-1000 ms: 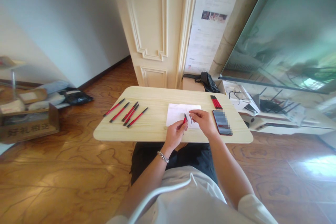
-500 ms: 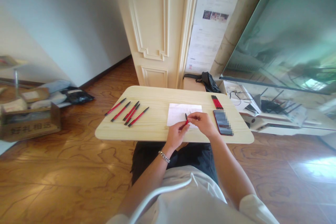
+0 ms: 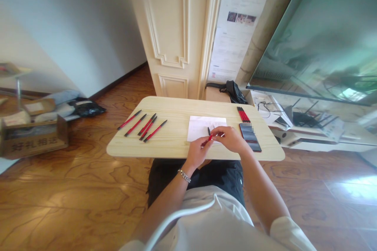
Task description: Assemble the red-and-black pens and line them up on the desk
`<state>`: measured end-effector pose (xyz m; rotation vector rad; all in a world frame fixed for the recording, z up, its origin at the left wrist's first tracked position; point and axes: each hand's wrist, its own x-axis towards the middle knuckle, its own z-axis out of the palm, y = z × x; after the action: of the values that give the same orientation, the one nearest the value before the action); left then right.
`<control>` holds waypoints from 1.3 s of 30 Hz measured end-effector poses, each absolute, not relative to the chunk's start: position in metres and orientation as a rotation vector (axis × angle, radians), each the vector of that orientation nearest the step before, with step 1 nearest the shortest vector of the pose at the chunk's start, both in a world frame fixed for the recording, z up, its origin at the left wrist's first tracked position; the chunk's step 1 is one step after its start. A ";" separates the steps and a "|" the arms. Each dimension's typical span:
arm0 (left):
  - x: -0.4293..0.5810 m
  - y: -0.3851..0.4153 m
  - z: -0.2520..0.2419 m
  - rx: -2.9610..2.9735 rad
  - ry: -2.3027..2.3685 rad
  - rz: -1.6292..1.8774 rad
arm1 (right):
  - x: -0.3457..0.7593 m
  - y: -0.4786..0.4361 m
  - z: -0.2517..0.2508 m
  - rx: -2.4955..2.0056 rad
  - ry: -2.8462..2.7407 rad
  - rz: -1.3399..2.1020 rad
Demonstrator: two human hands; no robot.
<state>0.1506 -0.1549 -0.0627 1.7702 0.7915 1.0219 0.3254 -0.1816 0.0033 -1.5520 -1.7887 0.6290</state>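
Red pen pinched between two hands over white paper

The left hand (image 3: 198,151) has its fingers closed on a slim red and black pen, seemingly plastic (image 3: 210,137), thumb and forefinger nipping the red barrel. The right hand (image 3: 229,139) has its fingers bunched against the same barrel from the other side; from where I stand I can't tell whether they grip it or some small part hidden there. The pen is held over the desk's near half, about midway between its left and right edges. Its dark end points at the far edge and leans slightly left, so its long axis runs roughly near to far.

I'd judge it light and stiff, smooth enough to roll in damp fingers, with any thin inner piece easily bent. The middle of the red barrel looks the best place to hold.

Beneath the hands lies a flat rectangular sheet of white paper (image 3: 194,128), with a thin dark mark or sliver I can't make out. To its right, a dark slab-shaped phone (image 3: 251,138) lies along the right edge, and beyond it a close-set row of red and black pens (image 3: 243,114) near the far right corner. Towards the left edge of the pale wood-grain desk (image 3: 176,110), five loose red and black pens (image 3: 151,127) slant, their far ends aimed right.
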 end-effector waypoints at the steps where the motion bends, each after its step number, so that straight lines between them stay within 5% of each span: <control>1: 0.151 -0.155 -0.063 1.752 0.788 1.023 | 0.328 -0.180 0.000 -1.550 -1.776 0.637; 22: 0.157 -0.153 -0.076 1.505 0.744 1.093 | 0.333 -0.115 -0.039 -2.535 -1.579 0.335; 32: 0.155 -0.156 -0.070 1.505 0.764 1.085 | 0.329 -0.142 -0.013 -1.398 -1.156 0.749; 39: 0.156 -0.155 -0.071 1.561 0.789 1.080 | 0.303 -0.157 0.013 -1.210 -1.073 0.675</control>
<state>0.1557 -0.1546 -0.0710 1.5606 0.7895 1.0795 0.3027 -0.1573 0.0127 -1.2105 -1.0729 0.6752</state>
